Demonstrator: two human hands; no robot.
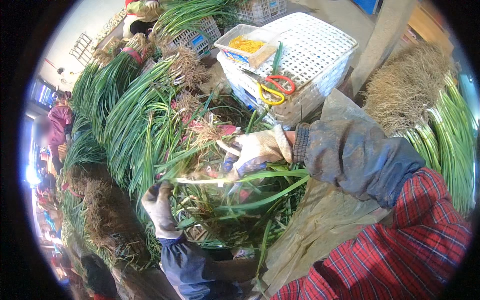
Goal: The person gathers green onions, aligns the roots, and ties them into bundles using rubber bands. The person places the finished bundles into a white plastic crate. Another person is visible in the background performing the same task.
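My right hand [255,150], in a soiled whitish work glove, has its fingers around the white stem of a leafy green plant [228,147] whose pale roots point up and left. Left of it, my left hand [161,210], gloved too, has its fingers curled at the root end of another long green stalk [202,181]; the fingertips are dark and blurred, so its hold is not clear. That stalk's leaves run right, beneath my right hand. Loose leaves and peelings [240,221] lie below both hands. Large green bundles with brown roots [138,108] lie beyond my left hand.
Scissors with red and yellow handles [275,90] lie on an upturned white plastic crate [311,45], beside a clear tub [243,45] of yellow rubber bands. At right, trimmed bundles [446,131] lean near a post [386,41]. Other people are at far left and top.
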